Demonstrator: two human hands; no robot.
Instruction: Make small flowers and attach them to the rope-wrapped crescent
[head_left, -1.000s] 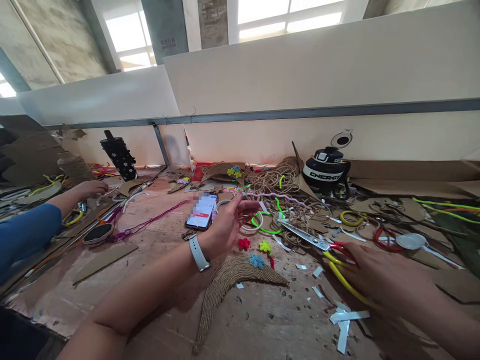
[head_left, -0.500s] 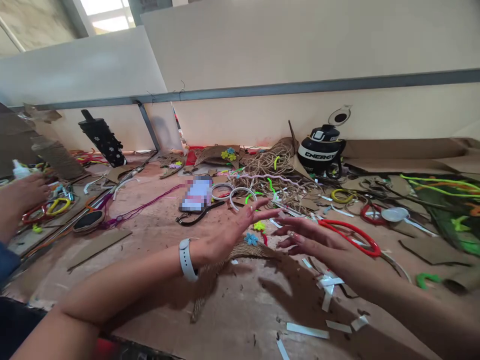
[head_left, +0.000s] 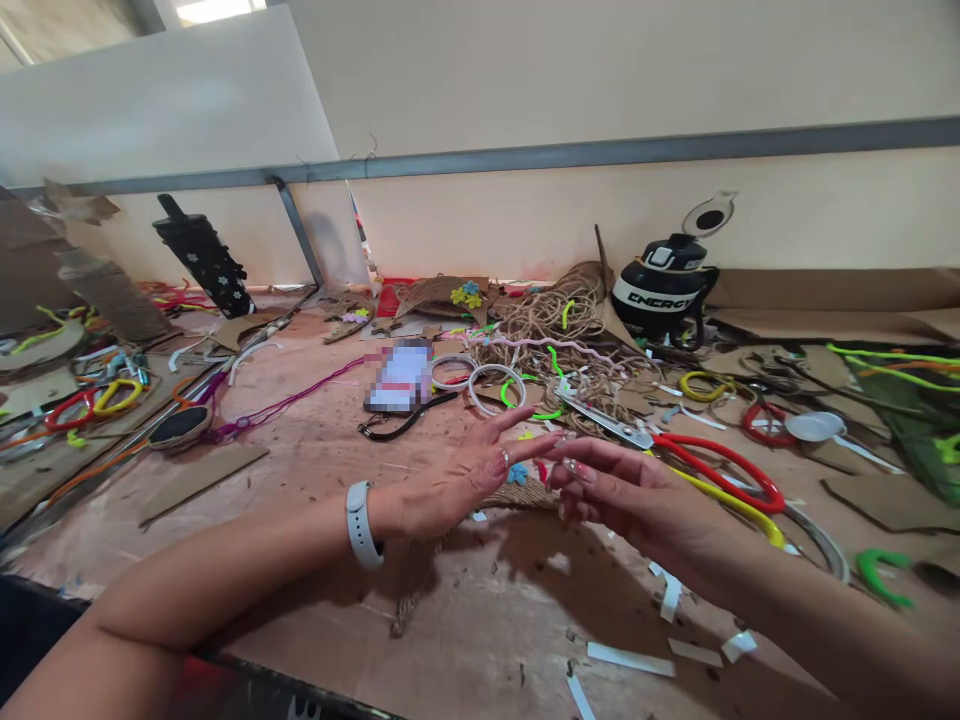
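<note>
My left hand (head_left: 457, 480), with a white watch on its wrist, reaches over the table with its fingers stretched out, holding nothing I can see. Its fingertips meet those of my right hand (head_left: 622, 490), whose thumb and fingers are drawn together there. Anything between the right fingertips is too small to make out. Below the hands lies a curved jute-wrapped strip (head_left: 532, 494), partly hidden, with a blue flower (head_left: 517, 474) on it. Red-handled scissors (head_left: 720, 465) lie just beyond my right hand, beside a yellow handle (head_left: 739, 508).
A phone (head_left: 401, 375) and two white rings (head_left: 498, 388) lie behind the hands. Tangled jute twine (head_left: 551, 312) and a black bottle (head_left: 660, 290) stand farther back. White paper strips (head_left: 630, 659) litter the front right. More scissors (head_left: 112, 397) lie at the left.
My hands have come together, fingertips now meeting, and the right fingers have drawn in. The scissors show more fully. Another person's hand at the left has gone from view.
</note>
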